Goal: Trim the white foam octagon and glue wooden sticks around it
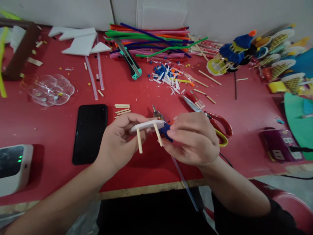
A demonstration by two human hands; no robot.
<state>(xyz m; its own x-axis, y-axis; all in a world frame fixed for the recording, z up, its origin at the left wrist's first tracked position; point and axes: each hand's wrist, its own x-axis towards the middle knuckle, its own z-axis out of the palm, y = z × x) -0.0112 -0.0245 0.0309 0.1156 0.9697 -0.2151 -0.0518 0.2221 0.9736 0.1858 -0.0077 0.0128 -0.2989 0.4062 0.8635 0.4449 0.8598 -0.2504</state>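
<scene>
A red bench [137, 88] is occupied along its far side by a bundle of coloured fuzzy stems [151, 36]. Near the bench's front edge, both hands are observed: the left hand [119, 137] is closed in a pinch, while the right hand [195, 138] is held beside it with fingers curled; whether anything is gripped by the right cannot be told. A black phone [90, 133] is laid flat beside the left wrist. Scissors [192, 103] are partly hidden behind the right hand, as is a blue tool [166, 129] with a pointed tip. A cutter [129, 62] is placed near the stems. A flat white piece [148, 125] is gripped by the left hand, between the two hands; two wooden sticks [139, 140] are seen projecting from it, spaced apart. Loose short sticks [122, 106] are grouped just beyond the left hand.
</scene>
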